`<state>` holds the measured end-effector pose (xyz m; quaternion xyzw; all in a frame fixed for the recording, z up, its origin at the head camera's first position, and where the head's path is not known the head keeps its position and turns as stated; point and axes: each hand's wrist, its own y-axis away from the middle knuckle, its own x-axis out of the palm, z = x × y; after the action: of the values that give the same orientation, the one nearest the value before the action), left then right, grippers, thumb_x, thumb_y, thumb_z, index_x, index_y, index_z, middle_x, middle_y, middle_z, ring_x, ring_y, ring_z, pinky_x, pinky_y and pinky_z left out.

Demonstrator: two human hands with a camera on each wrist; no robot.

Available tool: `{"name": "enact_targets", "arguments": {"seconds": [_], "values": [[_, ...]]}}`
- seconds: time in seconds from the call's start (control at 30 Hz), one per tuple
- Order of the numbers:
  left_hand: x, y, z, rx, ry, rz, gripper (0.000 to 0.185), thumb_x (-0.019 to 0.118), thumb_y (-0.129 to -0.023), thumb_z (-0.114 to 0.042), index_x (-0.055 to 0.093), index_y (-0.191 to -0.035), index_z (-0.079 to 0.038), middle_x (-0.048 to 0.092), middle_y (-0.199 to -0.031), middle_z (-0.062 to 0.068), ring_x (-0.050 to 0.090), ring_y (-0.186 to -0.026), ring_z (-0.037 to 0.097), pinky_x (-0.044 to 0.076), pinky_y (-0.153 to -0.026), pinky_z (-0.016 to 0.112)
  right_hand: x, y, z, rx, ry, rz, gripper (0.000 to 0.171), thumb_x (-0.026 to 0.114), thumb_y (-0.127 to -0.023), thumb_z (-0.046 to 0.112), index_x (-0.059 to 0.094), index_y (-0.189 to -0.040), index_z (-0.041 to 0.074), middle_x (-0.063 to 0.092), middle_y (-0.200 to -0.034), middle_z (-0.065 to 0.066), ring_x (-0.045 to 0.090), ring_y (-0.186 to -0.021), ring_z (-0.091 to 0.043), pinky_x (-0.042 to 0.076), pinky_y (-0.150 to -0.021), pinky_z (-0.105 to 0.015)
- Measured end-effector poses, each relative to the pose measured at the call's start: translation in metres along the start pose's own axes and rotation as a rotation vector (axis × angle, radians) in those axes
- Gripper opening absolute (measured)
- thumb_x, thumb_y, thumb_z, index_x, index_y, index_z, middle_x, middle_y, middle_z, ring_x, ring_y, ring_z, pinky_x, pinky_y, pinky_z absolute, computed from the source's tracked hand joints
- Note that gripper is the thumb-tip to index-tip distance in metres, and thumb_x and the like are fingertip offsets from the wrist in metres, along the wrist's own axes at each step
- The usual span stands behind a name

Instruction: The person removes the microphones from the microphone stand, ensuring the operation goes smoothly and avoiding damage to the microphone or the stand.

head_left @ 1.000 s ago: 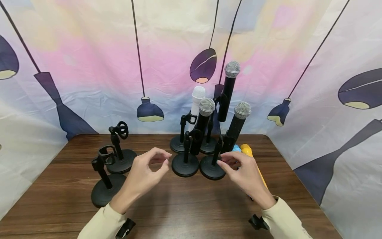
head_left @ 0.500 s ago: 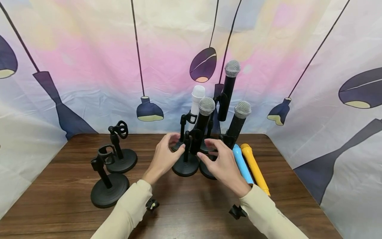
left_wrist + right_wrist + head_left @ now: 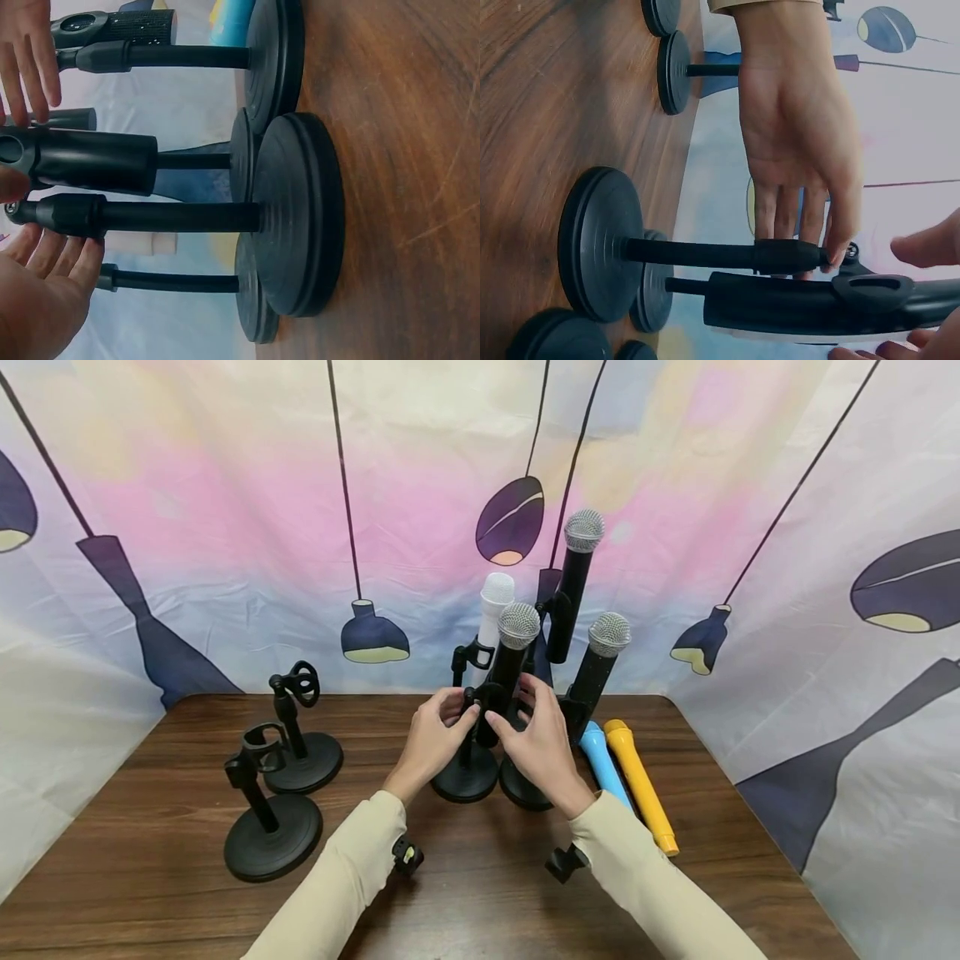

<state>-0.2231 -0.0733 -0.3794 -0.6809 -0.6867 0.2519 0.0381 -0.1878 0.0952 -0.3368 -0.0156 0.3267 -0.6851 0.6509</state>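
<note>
Mic point(image 3: 504, 670) leans in its clip point(image 3: 492, 696) on the front-centre stand point(image 3: 184, 217), nearer the far edge of the tabletop point(image 3: 480, 902). Left hand point(image 3: 431, 739) pinches that stand near its top, presumably to steady it; right hand point(image 3: 537, 742) has thumb and fingers apart around the mic (no contact visible). Rear mic point(image 3: 572, 593): clipped too.

No readable text, labels, numbers (or signs)

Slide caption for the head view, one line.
Left grip on a microphone stand, right grip beside its black microphone; blue microphone and yellow microphone lie on the table.
</note>
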Motion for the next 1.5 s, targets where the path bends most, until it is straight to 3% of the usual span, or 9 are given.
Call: {"name": "enact_targets", "arguments": {"seconds": [0.23,0.37,0.5,0.63,0.77,0.97,1.5], "values": [[0.005,-0.004,0.007,0.028,-0.04,-0.024,0.027,0.067,-0.1,-0.015,0.066,-0.124,-0.002,0.07,-0.114,0.014,0.068,-0.105,0.026,0.056,-0.091,0.039,0.01,-0.015,-0.003,0.037,-0.13,-0.053,0.07,0.074,-0.094,0.011,0.035,-0.151,-0.004,0.041,-0.15,-0.026,0.046,-0.138,-0.042,0.043,-0.108,-0.05],[0.005,-0.005,0.008,0.022,-0.045,-0.021,0.022,0.066,-0.1,-0.015,0.068,-0.119,-0.006,0.072,-0.108,0.01,0.069,-0.1,0.021,0.057,-0.088,0.038,0.015,-0.023,-0.006,0.066,-0.217,-0.08,0.065,0.074,-0.095,0.013,0.04,-0.149,-0.003,0.048,-0.146,-0.023,0.05,-0.135,-0.035,0.045,-0.107,-0.042],[0.003,-0.006,0.009,0.021,-0.059,-0.007,0.019,0.066,-0.1,-0.015,0.069,-0.116,-0.006,0.072,-0.105,0.009,0.069,-0.098,0.02,0.057,-0.087,0.038,0.02,-0.028,-0.011,0.036,-0.261,-0.097,0.054,0.072,-0.096,0.011,0.049,-0.143,-0.004,0.058,-0.135,-0.022,0.06,-0.125,-0.033,0.05,-0.102,-0.042],[0.0,-0.007,0.008,0.027,-0.073,0.004,0.018,0.067,-0.099,-0.014,0.069,-0.115,-0.006,0.072,-0.105,0.01,0.069,-0.097,0.02,0.057,-0.086,0.039,0.021,-0.03,-0.015,-0.036,-0.218,-0.091,0.045,0.073,-0.096,0.011,0.058,-0.136,-0.003,0.065,-0.122,-0.021,0.067,-0.11,-0.033,0.055,-0.094,-0.043],[-0.004,-0.005,0.008,0.041,-0.087,0.016,0.017,0.067,-0.099,-0.013,0.069,-0.114,-0.007,0.072,-0.103,0.009,0.07,-0.095,0.02,0.057,-0.084,0.04,0.019,-0.03,-0.012,-0.075,-0.17,-0.068,0.041,0.071,-0.096,0.01,0.06,-0.133,-0.003,0.067,-0.119,-0.021,0.069,-0.106,-0.034,0.056,-0.091,-0.044],[-0.009,0.0,0.005,0.033,-0.117,0.03,0.016,0.066,-0.099,-0.015,0.07,-0.113,-0.009,0.07,-0.1,0.006,0.068,-0.092,0.018,0.056,-0.082,0.039,0.02,-0.029,-0.019,-0.078,-0.145,-0.037,0.04,0.07,-0.098,0.014,0.06,-0.134,0.001,0.068,-0.119,-0.016,0.07,-0.107,-0.027,0.056,-0.09,-0.038],[-0.02,0.019,-0.002,0.046,-0.187,0.017,0.012,0.067,-0.098,-0.016,0.071,-0.108,-0.011,0.072,-0.099,0.004,0.069,-0.085,0.016,0.056,-0.077,0.039,0.024,-0.016,-0.01,-0.061,-0.176,-0.008,0.039,0.072,-0.097,0.012,0.061,-0.133,0.001,0.069,-0.115,-0.016,0.07,-0.107,-0.026,0.056,-0.091,-0.036]]}}
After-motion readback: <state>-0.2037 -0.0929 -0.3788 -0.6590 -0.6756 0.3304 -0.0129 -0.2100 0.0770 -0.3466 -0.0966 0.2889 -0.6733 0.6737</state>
